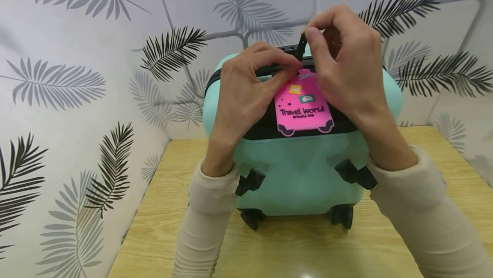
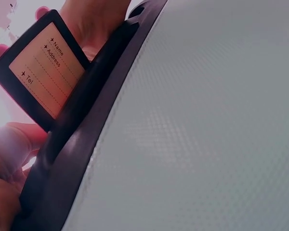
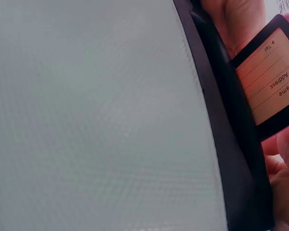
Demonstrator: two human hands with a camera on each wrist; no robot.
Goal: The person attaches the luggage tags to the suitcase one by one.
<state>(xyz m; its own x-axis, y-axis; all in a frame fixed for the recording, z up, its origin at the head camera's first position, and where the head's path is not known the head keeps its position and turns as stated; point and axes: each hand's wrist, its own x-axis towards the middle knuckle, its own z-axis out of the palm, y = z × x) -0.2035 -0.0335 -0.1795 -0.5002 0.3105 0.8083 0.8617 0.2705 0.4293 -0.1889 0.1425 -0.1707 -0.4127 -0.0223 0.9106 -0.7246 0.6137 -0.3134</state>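
A pink luggage tag printed "Travel World around the" hangs at the top of a mint-green suitcase. With thumb and index finger, my left hand pinches the tag's top end, at the base of its black strap. The strap stands up beside the suitcase's black carry handle, and my right hand pinches its upper end. In the left wrist view, the tag's back shows a name card in a black frame. The same card appears in the right wrist view, between the hands.
The suitcase stands on a wood-grain table, with black wheels toward me and black feet on its near face. Close behind is a wall with a feather pattern.
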